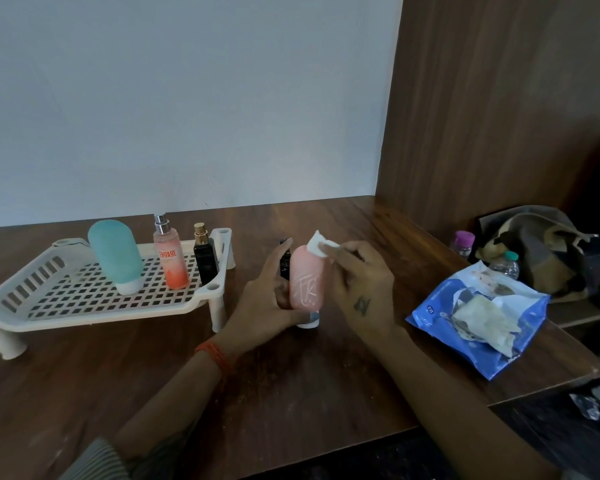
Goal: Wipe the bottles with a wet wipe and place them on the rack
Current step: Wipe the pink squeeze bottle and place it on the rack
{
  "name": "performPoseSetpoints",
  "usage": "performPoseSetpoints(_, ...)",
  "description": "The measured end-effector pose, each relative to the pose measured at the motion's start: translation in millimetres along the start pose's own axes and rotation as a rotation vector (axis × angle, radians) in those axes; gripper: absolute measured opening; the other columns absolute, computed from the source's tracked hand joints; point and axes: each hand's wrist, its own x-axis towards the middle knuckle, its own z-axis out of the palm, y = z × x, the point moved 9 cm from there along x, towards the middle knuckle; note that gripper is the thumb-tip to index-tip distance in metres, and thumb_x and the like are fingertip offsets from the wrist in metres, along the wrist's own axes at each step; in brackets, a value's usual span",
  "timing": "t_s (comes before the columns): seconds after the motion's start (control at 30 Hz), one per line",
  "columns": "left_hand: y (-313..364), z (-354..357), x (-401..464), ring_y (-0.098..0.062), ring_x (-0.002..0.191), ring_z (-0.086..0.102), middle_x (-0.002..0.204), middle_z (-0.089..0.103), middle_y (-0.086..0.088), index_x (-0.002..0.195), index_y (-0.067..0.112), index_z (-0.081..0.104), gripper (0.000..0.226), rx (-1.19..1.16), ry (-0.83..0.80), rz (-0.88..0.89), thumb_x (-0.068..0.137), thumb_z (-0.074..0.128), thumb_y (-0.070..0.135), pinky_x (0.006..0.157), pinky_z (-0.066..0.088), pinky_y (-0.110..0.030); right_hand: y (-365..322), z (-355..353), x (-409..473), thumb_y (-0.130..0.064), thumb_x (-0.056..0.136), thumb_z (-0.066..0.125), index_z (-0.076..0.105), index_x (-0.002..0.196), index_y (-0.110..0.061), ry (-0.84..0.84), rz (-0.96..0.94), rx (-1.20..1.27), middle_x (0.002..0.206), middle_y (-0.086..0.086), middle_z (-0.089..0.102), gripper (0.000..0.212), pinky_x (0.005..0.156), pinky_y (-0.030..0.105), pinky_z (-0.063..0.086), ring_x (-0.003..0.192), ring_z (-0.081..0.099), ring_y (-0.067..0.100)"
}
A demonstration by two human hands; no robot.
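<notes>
Pink bottle is marked with white lettering; wipe is white. Rack, cream, is perforated in a diamond grid. Teal bottle, coral spray and black bottle are noted. Pack is blue; table dark brown.

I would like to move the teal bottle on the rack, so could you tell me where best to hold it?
Grip the teal bottle round its wide body from the right front. It stands cap-down on the rack, so it is likely top-heavy.
</notes>
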Motion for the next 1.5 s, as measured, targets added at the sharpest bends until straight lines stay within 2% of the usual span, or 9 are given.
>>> performPoseSetpoints(0.1, 0, 0, 0, -0.003, 0.088, 0.066, 0.096, 0.057, 0.026, 0.147, 0.036, 0.012, 0.112, -0.041, -0.002, 0.011, 0.064, 0.085, 0.015, 0.081, 0.056, -0.024, -18, 6, -5, -0.008, 0.081, 0.052, 0.069, 0.105, -0.01, -0.06, -0.138, 0.016, 0.09, 0.011, 0.063, 0.03, 0.071, 0.029, 0.051, 0.08, 0.058, 0.019)
performPoseSetpoints(0.23, -1, -3, 0, 0.001, 0.091, 0.064, 0.102, 0.059, 0.022, 0.135, 0.05, 0.018, 0.103, -0.054, 0.028, 0.018, 0.066, 0.081, 0.007, 0.077, 0.05, -0.01, -39, 29, -19, -0.019, 0.08, 0.051, 0.072, 0.096, -0.016, -0.285, -0.324, -0.047, 0.093, 0.009, 0.064, 0.027, 0.072, 0.028, 0.047, 0.084, 0.055, 0.019)
performPoseSetpoints(0.43, -2, -1, 0, -0.014, 0.08, 0.069, 0.092, 0.069, 0.004, 0.146, 0.036, 0.015, 0.11, -0.026, 0.015, 0.004, 0.063, 0.085, 0.015, 0.078, 0.058, -0.032, 3, 4, -1, -0.014, 0.081, 0.048, 0.072, 0.096, -0.011, -0.043, 0.039, 0.053, 0.082, 0.005, 0.061, 0.028, 0.062, 0.024, 0.051, 0.069, 0.052, 0.007)
performPoseSetpoints(0.67, 2, -2, 0, 0.008, 0.089, 0.06, 0.102, 0.057, 0.025, 0.143, 0.036, 0.02, 0.102, -0.02, 0.024, 0.017, 0.066, 0.081, 0.008, 0.078, 0.047, -0.007, -39, 33, -27, -0.016, 0.082, 0.051, 0.069, 0.104, -0.019, -0.385, -0.221, -0.04, 0.096, 0.008, 0.063, 0.029, 0.075, 0.03, 0.047, 0.086, 0.057, 0.021)
performPoseSetpoints(0.77, -1, -1, 0, 0.001, 0.095, 0.063, 0.107, 0.056, 0.027, 0.143, 0.037, 0.021, 0.105, -0.042, 0.017, 0.011, 0.063, 0.085, 0.014, 0.081, 0.05, -0.014, -21, 27, -19, -0.015, 0.079, 0.048, 0.07, 0.103, -0.019, -0.296, -0.095, -0.007, 0.093, 0.007, 0.062, 0.032, 0.074, 0.027, 0.047, 0.084, 0.058, 0.021)
performPoseSetpoints(0.9, -6, -1, 2, -0.011, 0.072, 0.068, 0.082, 0.07, 0.001, 0.146, 0.035, 0.016, 0.111, -0.011, 0.024, 0.007, 0.062, 0.086, 0.014, 0.071, 0.057, -0.026, -4, 8, -10, -0.009, 0.08, 0.052, 0.07, 0.102, -0.012, -0.126, 0.021, -0.026, 0.086, 0.006, 0.062, 0.029, 0.074, 0.014, 0.043, 0.076, 0.056, 0.012)
performPoseSetpoints(1.1, -4, -2, 1, 0.023, 0.087, 0.055, 0.101, 0.054, 0.028, 0.146, 0.031, 0.017, 0.108, -0.022, 0.029, 0.013, 0.064, 0.085, 0.015, 0.075, 0.045, -0.002, -20, 11, -18, -0.007, 0.081, 0.054, 0.069, 0.105, -0.012, -0.21, -0.12, 0.006, 0.092, 0.01, 0.063, 0.029, 0.073, 0.028, 0.05, 0.081, 0.058, 0.019)
performPoseSetpoints(1.23, -8, -1, 2, 0.003, 0.1, 0.062, 0.114, 0.064, 0.011, 0.144, 0.034, 0.02, 0.107, -0.076, 0.023, 0.017, 0.061, 0.086, 0.02, 0.089, 0.051, -0.019, -26, 35, -27, -0.005, 0.074, 0.07, 0.07, 0.094, -0.017, -0.422, -0.095, -0.007, 0.087, 0.008, 0.064, 0.024, 0.059, 0.042, 0.054, 0.076, 0.062, 0.027)
performPoseSetpoints(1.5, -3, -2, 1, 0.033, 0.075, 0.046, 0.093, 0.047, 0.028, 0.145, 0.029, 0.017, 0.105, 0.011, 0.046, 0.001, 0.066, 0.084, 0.016, 0.066, 0.041, 0.003, -6, 7, -16, -0.01, 0.081, 0.051, 0.066, 0.108, -0.011, -0.175, -0.018, -0.017, 0.096, 0.009, 0.062, 0.031, 0.071, 0.033, 0.054, 0.083, 0.059, 0.019)
